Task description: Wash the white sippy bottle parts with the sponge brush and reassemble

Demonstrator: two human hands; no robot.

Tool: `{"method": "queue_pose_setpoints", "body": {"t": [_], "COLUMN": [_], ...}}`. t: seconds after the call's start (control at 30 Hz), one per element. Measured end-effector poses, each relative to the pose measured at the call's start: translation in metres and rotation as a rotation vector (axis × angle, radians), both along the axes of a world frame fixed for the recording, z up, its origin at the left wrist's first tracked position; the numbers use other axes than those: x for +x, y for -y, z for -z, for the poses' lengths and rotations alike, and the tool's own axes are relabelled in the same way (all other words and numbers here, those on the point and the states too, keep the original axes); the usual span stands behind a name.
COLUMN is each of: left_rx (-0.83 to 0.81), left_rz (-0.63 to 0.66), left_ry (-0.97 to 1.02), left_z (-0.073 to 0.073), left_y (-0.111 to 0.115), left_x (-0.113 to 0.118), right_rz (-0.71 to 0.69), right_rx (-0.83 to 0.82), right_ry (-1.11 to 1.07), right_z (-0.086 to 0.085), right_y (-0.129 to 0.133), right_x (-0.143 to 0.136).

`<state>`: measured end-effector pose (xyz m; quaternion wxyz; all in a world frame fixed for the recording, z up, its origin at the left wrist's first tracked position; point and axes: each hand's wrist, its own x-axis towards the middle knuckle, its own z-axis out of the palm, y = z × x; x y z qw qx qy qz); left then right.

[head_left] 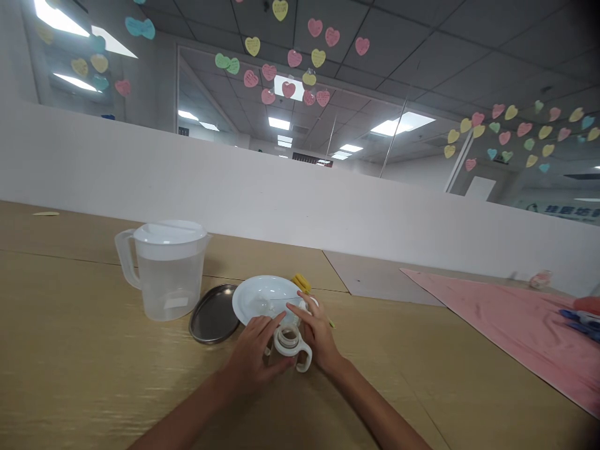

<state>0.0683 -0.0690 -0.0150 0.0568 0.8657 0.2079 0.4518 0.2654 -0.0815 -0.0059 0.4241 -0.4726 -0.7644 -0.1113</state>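
A small bottle [287, 340] with a white collar and a looped handle stands open-mouthed near the middle of the table. My left hand [253, 350] is wrapped round its left side, thumb in front. Just behind and to the right of the bottle is my right hand [316, 328], its fingers spread over the right edge of a white bowl [253, 300]. Something small and white, partly hidden, lies by the right fingers. Inside the bowl there is something clear that I cannot make out.
Left of the bowl lies a round metal tray [214, 314], with a lidded clear pitcher [171, 275] beyond it. A yellow object [302, 282] sits behind the bowl. Pink cloth [510, 319] covers the right side, with blue-handled items [581, 322] at its edge.
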Motion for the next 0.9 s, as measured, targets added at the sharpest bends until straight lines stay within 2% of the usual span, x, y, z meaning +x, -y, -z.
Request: {"method": "queue_pose_setpoints", "body": {"t": [0.33, 0.57, 0.73, 0.9], "left_rx": [0.057, 0.027, 0.031, 0.000], "left_rz": [0.010, 0.071, 0.115, 0.107], "left_ry": [-0.007, -0.097, -0.169, -0.144], "left_z": [0.003, -0.004, -0.009, -0.013], "left_y": [-0.001, -0.003, -0.007, -0.003], "left_x": [0.000, -0.005, -0.007, -0.007], "right_rz": [0.097, 0.148, 0.109, 0.055], "right_rx": [-0.063, -0.080, -0.018, 0.010], "right_ry": [0.186, 0.238, 0.167, 0.026], "right_z": [-0.008, -0.009, -0.007, -0.005], "right_y": [0.005, 0.007, 0.004, 0.004], "right_x": [-0.004, -0.007, -0.008, -0.009]}}
